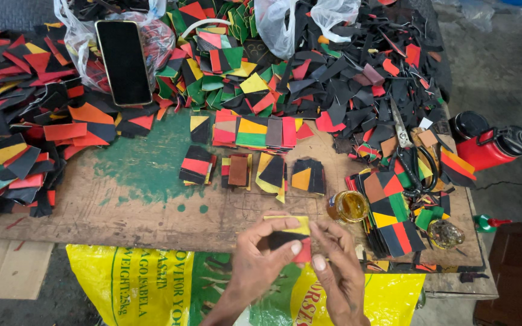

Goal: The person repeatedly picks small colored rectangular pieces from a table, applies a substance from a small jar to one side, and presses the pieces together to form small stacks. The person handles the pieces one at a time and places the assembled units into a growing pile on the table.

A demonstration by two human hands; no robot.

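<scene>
Both hands pinch one small patch [286,236] of yellow, black and red pieces, held just over the board's near edge; my left hand [260,253] grips it from below with thumb on top, my right hand [336,259] clamps its right edge between thumb and forefinger. Going left to right, I see a heap of flat, matte scraps [25,121] in black, red and orange, then a glossy black phone [123,61] lying on a clear bag. Next comes the worn wooden board [146,193], stained green, with neat square stacks [246,169] along it. Just right of the hands stands a round glue jar [347,206], then metal scissors [407,154], and a red bottle [484,148] beyond.
</scene>
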